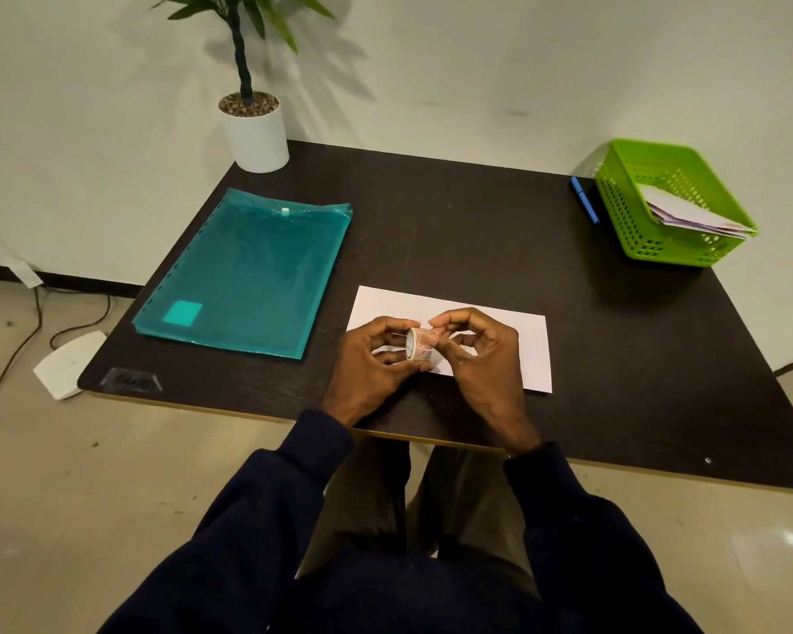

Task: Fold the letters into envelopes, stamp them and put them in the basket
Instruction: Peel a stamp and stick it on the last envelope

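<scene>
A dark, wood-grained table (477, 221) with a pale edge fills most of the view. On its left part lies a flat teal plastic folder (248, 272), translucent and glossy, with a punched margin and a white snap button. Near the front edge a plain white envelope (399, 302), long and rectangular, lies flat. At the far right corner stands a lime-green plastic basket (632, 208) with perforated walls. Several finished envelopes (692, 215) lean inside it, their ends poking over the near rim. A potted plant (256, 135) in a smooth white cylindrical pot stands at the far left corner.

Both hands hover over the white envelope and hide its middle. The left hand (372, 368) curls its fingers and thumb round a small roll of stamps (420, 344), held on edge. The right hand (486, 354) pinches the roll's top with thumb and forefinger. A slim blue pen (584, 200) lies just beside the basket's left wall.
</scene>
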